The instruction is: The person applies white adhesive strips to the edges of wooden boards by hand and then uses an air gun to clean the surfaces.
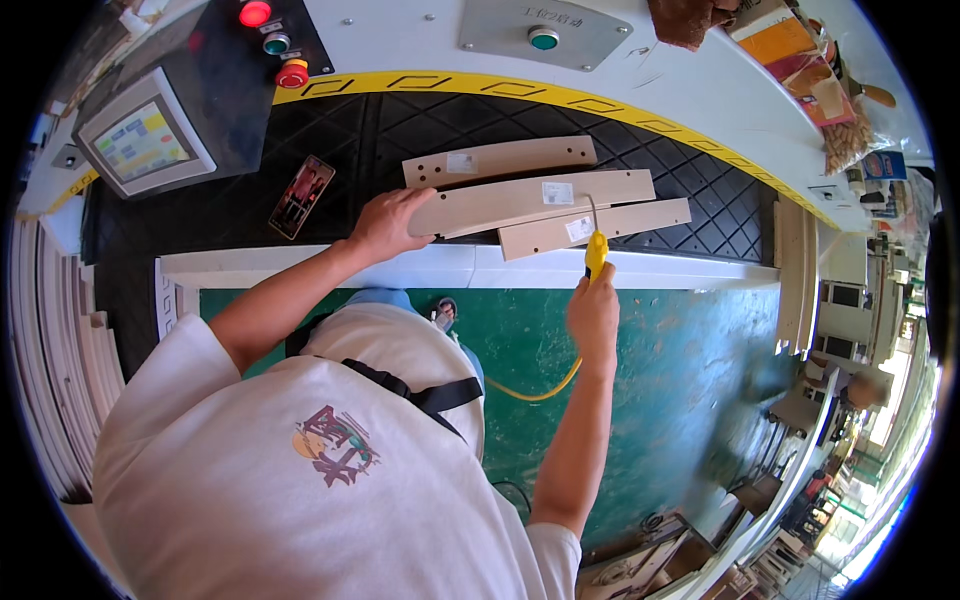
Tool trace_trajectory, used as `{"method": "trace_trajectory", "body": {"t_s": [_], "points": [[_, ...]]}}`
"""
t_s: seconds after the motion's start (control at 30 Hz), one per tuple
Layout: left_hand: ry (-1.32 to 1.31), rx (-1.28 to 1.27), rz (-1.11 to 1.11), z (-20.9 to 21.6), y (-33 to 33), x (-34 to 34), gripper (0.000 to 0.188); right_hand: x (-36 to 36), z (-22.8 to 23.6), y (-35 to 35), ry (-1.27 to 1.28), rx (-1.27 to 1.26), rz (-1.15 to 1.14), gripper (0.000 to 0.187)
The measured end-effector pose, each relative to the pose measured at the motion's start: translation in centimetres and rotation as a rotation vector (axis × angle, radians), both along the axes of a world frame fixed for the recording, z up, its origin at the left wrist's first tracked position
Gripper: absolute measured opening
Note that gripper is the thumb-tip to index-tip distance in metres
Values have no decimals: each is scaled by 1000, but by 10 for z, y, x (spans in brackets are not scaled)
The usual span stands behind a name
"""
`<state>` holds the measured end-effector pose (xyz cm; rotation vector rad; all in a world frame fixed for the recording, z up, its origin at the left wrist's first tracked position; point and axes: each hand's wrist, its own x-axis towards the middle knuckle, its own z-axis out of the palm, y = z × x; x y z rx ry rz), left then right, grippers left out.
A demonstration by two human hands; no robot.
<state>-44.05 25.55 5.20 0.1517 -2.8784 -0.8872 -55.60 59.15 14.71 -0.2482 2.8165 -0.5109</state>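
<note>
My left hand (pixel 392 224) grips the left end of a pale, slightly curved wooden board (pixel 500 206) with a white label and small holes. My right hand (pixel 594 308) is wrapped round a yellow air blow gun (pixel 597 250). Its thin bent nozzle reaches over the right part of that board, and a yellow hose (pixel 540 396) hangs below. Behind lies a second wooden board (pixel 520 158), drilled near its ends. A third labelled board (pixel 650 217) sits at the near right, partly covered by the held one.
The boards rest on a black ridged mat (pixel 720 222) with a white front edge (pixel 400 268). A phone (pixel 301 197) lies at left, near a touchscreen panel (pixel 145 140) and push buttons (pixel 292 74). Wooden strips (pixel 795 270) stand at right. Bags and boxes (pixel 800 65) sit at far right.
</note>
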Motion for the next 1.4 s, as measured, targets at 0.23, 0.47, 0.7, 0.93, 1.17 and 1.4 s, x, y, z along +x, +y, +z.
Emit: {"method": "trace_trajectory", "body": {"t_s": [0.23,0.47,0.7,0.93,1.17,1.4], "points": [[-8,-28,-3,0,0,0,77,3,-1,5,-25,78,14,29],[49,-47,0,-2,-1,-1,75,-9,7,1,-53,82,7,27],[26,-18,9,0,-1,1,75,18,44,2,-111,31,-38,33],[-9,-50,-5,0,-2,0,78,57,116,62,-576,-231,94,24],[38,16,4,2,-1,-3,70,94,79,124,-528,-488,-335,35],[-9,54,10,-4,12,-14,69,204,4,120,-762,-542,-437,38]]}}
